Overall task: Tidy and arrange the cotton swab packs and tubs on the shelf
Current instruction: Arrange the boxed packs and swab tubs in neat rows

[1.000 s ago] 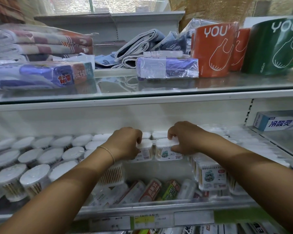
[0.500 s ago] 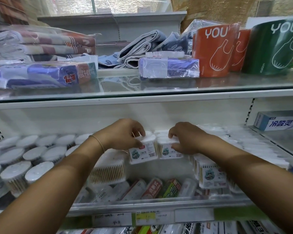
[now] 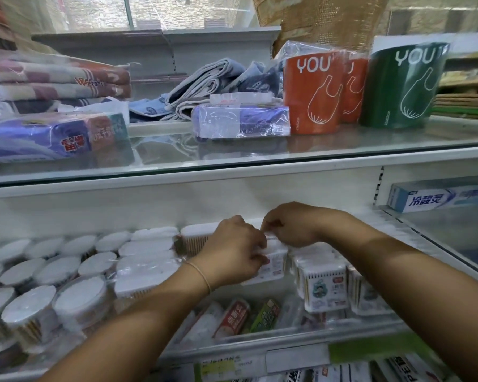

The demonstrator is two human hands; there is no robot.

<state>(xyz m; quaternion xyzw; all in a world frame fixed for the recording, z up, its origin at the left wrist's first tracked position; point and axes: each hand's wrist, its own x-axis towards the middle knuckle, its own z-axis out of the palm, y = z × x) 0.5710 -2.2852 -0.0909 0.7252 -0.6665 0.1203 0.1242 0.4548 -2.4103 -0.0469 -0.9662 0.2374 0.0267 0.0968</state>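
Round cotton swab tubs with white lids fill the left of the glass shelf, several of them in rows. Wrapped square swab packs lie beside them in the middle. My left hand grips a small square swab box lifted above the shelf. My right hand pinches the top of the same box or its neighbour; which one I cannot tell. More square swab boxes with a cartoon label stand at the right.
Small tubes and packets lie loose along the shelf's front edge. A toothpaste box sits on the right-hand shelf. Above, a glass shelf carries tissue packs, folded towels and orange and green bag rolls.
Both hands have come together at the middle. My left hand has carried the small box to the right and lower. The camera has shifted, so the tubs on the left show larger.
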